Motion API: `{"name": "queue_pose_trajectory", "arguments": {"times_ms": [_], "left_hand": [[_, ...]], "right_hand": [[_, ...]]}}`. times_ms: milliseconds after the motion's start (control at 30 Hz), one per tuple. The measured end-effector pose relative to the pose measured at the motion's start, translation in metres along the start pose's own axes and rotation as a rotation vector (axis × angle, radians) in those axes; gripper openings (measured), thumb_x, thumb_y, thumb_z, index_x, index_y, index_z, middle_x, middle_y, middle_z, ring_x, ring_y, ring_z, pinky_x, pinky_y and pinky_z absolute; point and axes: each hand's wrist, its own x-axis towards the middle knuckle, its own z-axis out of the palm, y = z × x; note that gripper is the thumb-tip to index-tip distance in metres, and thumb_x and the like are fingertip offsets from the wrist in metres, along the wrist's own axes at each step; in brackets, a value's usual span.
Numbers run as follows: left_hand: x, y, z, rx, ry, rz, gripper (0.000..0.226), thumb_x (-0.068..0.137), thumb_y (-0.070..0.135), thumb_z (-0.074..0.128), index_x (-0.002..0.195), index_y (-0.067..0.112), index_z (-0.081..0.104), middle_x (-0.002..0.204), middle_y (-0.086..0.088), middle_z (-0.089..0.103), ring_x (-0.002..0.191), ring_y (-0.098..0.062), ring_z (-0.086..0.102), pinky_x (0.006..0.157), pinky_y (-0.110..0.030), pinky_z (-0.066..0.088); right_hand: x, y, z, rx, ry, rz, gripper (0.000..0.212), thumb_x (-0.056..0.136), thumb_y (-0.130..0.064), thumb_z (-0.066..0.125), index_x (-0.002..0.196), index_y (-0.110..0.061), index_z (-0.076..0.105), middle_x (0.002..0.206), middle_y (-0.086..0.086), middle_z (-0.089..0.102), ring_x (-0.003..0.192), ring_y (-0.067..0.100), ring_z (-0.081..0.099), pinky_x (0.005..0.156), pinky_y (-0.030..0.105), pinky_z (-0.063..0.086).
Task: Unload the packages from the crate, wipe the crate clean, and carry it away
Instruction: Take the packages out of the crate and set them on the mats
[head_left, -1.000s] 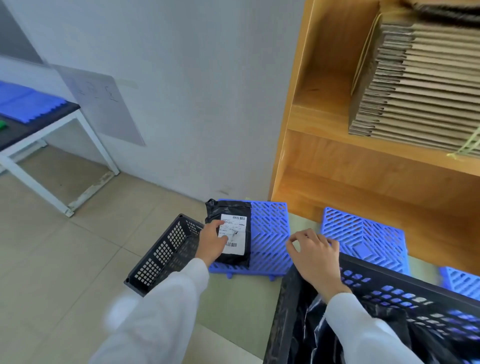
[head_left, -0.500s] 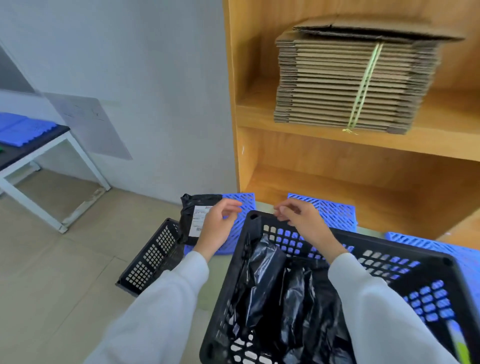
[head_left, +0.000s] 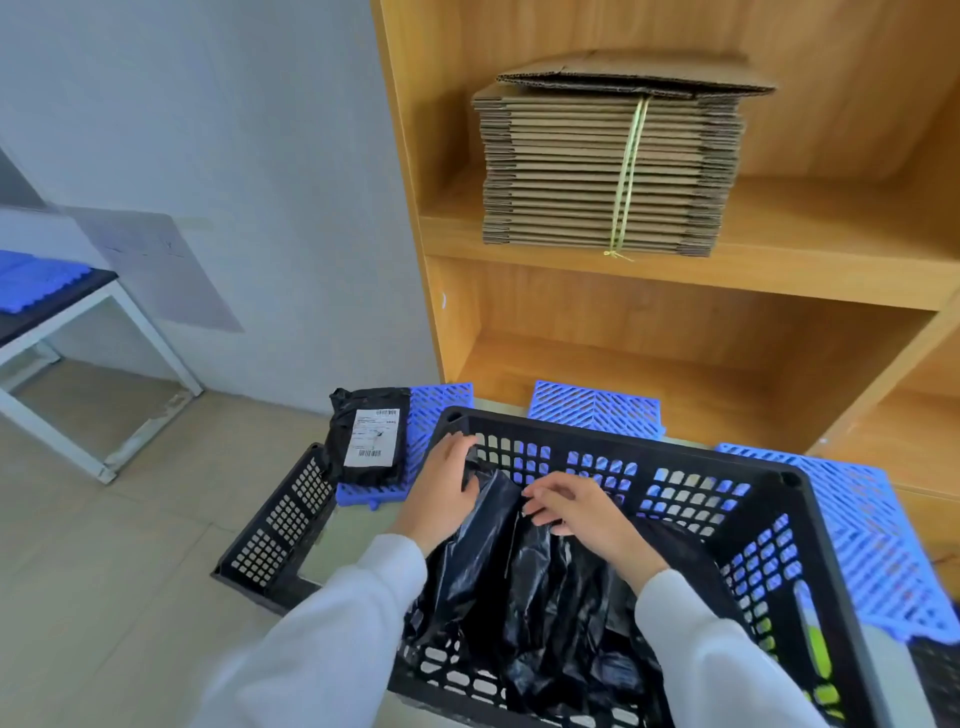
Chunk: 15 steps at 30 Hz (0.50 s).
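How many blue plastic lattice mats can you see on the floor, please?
3, possibly more hidden. One blue plastic lattice mat lies left, under the labelled black package; one behind the black plastic crate; one to its right.
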Motion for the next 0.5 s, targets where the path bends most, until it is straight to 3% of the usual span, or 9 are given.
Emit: {"name": "queue_pose_trajectory", "arguments": {"times_ms": [100,233,367,467,500], "left_hand": [[0.001,0.001,0.005,0.038,-0.108,-0.064,0.075,0.101,0.02,0.06,0.161,0.021,0.016,0.161,-0.008,0.031,0.15,-0.023,0.03,0.12,-0.034,0.029],[0.0,0.001,0.016,0.096,-0.183,-0.133,0.099,0.096,0.021,0.068,0.161,0.033,-0.006,0.13,-0.013,0.055,0.113,-0.026,0.059,0.098,-0.039,0.051],[-0.006,0.0,0.025,0.055,-0.117,-0.139,0.105,0.094,0.018,0.071,0.159,0.042,-0.008,0.152,-0.018,0.042,0.135,-0.03,0.05,0.105,-0.043,0.049],[-0.011,-0.005,0.029,0.152,-0.058,-0.102,0.105,0.094,0.023,0.071,0.16,0.038,-0.01,0.157,-0.015,0.037,0.107,-0.021,0.066,0.091,-0.034,0.055],[-0.012,-0.006,0.028,0.174,-0.049,-0.087,0.103,0.095,0.025,0.07,0.162,0.034,-0.009,0.157,-0.012,0.038,0.106,-0.019,0.065,0.089,-0.031,0.054]], "right_hand": [[-0.003,0.009,0.006,0.028,0.007,0.046,0.021,0.105,-0.024,0.052,0.106,-0.019,0.072,0.099,0.001,0.078,0.085,0.016,0.071,0.071,0.024,0.05],[-0.003,0.022,0.012,0.021,-0.012,0.099,0.021,0.104,-0.026,0.053,0.103,-0.022,0.073,0.097,0.0,0.078,0.083,0.012,0.07,0.072,0.025,0.051],[-0.005,0.033,0.017,0.002,0.003,0.126,0.021,0.103,-0.028,0.053,0.103,-0.024,0.073,0.096,-0.003,0.078,0.089,0.015,0.071,0.075,0.026,0.052],[-0.007,0.037,0.021,0.022,0.047,0.103,0.021,0.104,-0.023,0.052,0.104,-0.022,0.073,0.096,-0.002,0.078,0.087,0.012,0.07,0.072,0.024,0.051],[-0.007,0.037,0.022,0.032,0.06,0.099,0.021,0.104,-0.022,0.052,0.104,-0.021,0.073,0.095,-0.001,0.078,0.086,0.012,0.07,0.072,0.025,0.051]]}}
